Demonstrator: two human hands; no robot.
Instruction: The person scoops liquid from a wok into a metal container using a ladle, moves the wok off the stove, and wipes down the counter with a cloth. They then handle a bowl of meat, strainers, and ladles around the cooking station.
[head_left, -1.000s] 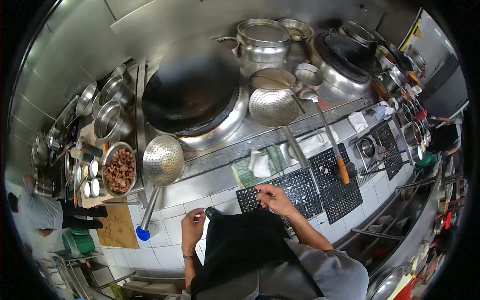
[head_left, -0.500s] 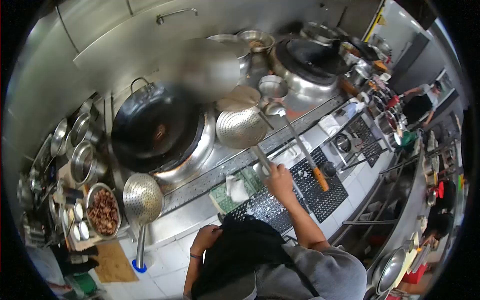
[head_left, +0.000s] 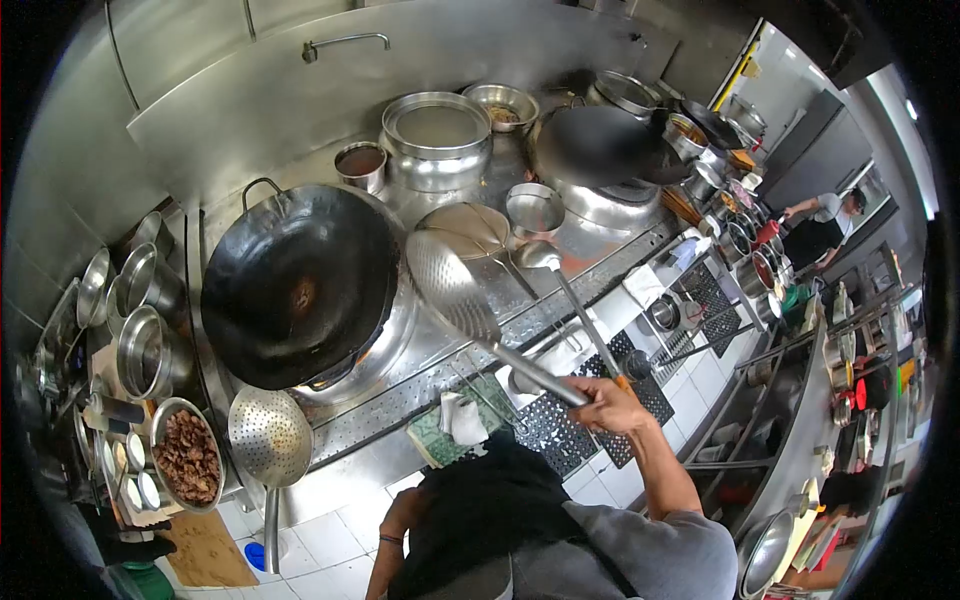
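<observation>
My right hand (head_left: 607, 405) is closed round the metal handle of a perforated ladle (head_left: 450, 285), whose round head is raised and tilted beside the rim of a large black wok (head_left: 300, 285). My left hand (head_left: 402, 512) is low at the black apron (head_left: 500, 500), its fingers hidden behind the cloth. Left of the apron, a second perforated ladle (head_left: 270, 437) lies at the counter edge with its handle toward me. A long ladle with an orange-tipped handle (head_left: 575, 300) lies beyond my right hand.
A bowl of browned meat pieces (head_left: 188, 455) is at the left, near steel bowls (head_left: 145, 352). Behind are a lidded steel pot (head_left: 436, 140), a small pot of dark liquid (head_left: 361, 166) and a tap (head_left: 345, 43). Another person (head_left: 825, 228) stands far right.
My right hand, earlier empty, has taken the perforated ladle's handle and lifted it off the stove top. My left hand has moved down against the apron. The view has shifted.
</observation>
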